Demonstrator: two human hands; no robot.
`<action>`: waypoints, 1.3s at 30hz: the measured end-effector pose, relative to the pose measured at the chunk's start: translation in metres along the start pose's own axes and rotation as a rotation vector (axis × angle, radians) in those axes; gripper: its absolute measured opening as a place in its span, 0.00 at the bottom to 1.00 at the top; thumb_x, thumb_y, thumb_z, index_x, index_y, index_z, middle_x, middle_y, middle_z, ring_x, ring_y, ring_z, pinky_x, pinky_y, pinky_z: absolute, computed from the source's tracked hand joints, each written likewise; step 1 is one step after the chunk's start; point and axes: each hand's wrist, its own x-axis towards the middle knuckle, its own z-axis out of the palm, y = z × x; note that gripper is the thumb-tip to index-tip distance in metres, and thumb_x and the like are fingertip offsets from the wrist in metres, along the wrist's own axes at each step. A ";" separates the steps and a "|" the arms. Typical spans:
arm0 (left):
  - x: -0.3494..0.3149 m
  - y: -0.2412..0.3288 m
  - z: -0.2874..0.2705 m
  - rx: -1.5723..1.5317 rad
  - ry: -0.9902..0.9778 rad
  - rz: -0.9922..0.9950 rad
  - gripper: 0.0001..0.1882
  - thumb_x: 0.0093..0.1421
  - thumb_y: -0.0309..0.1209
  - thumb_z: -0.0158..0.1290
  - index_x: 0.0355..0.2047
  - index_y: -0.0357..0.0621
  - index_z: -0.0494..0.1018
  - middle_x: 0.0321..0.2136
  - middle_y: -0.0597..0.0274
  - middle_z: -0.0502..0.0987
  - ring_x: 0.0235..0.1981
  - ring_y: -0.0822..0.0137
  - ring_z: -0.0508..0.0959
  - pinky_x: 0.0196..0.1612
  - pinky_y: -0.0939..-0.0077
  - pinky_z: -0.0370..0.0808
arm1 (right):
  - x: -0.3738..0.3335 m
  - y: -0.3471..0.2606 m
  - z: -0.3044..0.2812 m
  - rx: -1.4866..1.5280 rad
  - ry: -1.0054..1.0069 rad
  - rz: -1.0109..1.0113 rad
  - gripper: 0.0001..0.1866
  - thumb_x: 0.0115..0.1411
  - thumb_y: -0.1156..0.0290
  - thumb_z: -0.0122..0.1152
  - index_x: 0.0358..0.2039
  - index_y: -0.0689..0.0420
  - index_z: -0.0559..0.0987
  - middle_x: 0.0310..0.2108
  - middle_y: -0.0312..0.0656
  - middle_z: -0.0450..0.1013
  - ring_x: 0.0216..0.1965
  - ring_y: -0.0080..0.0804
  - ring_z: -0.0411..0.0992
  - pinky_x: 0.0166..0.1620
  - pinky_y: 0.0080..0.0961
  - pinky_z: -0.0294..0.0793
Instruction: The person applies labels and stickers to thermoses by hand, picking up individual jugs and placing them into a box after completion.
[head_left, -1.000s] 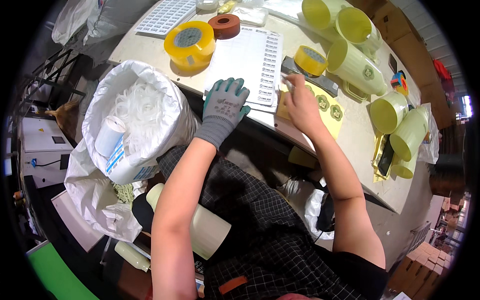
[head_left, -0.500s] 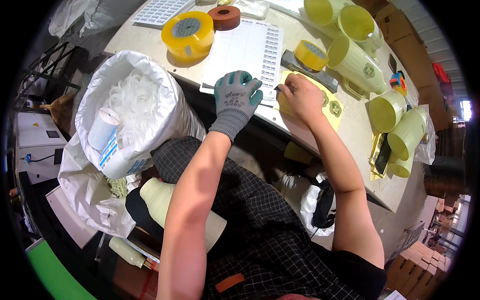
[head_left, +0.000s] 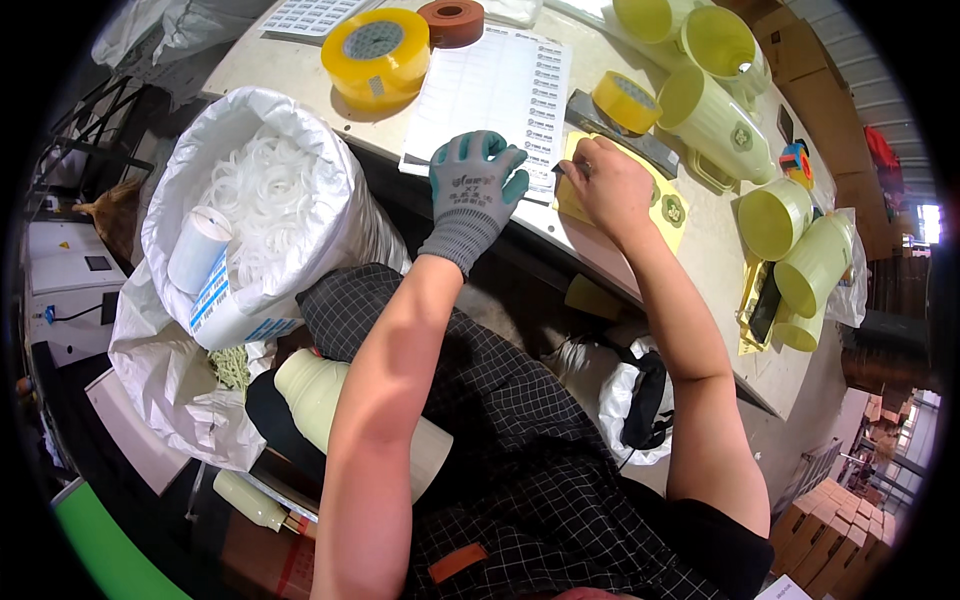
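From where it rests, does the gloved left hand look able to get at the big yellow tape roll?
Probably yes: the left hand lies on the label sheet, and the big yellow tape roll stands just beyond it, nothing between.

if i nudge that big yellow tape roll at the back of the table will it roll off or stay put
The big yellow tape roll lies flat on its side face, so it would probably slide, not roll. It looks thick and fully wound, so likely heavy for its size. The table looks smooth, so a firm push might skid it toward the white label sheet.
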 end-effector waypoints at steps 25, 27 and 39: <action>-0.234 0.036 -0.200 0.014 -0.322 0.018 0.27 0.65 0.52 0.63 0.54 0.45 0.82 0.57 0.54 0.79 0.60 0.52 0.77 0.67 0.48 0.72 | -0.046 -0.156 -0.018 0.927 -0.684 -0.136 0.19 0.58 0.60 0.85 0.29 0.61 0.83 0.23 0.31 0.75 0.28 0.17 0.70 0.33 0.23 0.70; -0.283 0.042 -0.224 0.023 -0.078 -0.210 0.23 0.60 0.46 0.69 0.50 0.48 0.83 0.54 0.58 0.81 0.53 0.54 0.80 0.59 0.51 0.75 | -0.057 -0.188 -0.010 0.923 -0.799 -0.222 0.19 0.57 0.60 0.85 0.30 0.61 0.84 0.24 0.35 0.77 0.29 0.20 0.74 0.34 0.25 0.73; -0.399 0.051 -0.182 0.120 0.430 -0.494 0.28 0.53 0.29 0.73 0.54 0.48 0.77 0.56 0.59 0.81 0.53 0.54 0.80 0.56 0.55 0.75 | -0.088 -0.300 0.001 0.647 -0.996 -0.640 0.22 0.56 0.50 0.84 0.30 0.58 0.86 0.28 0.40 0.80 0.29 0.37 0.80 0.35 0.32 0.77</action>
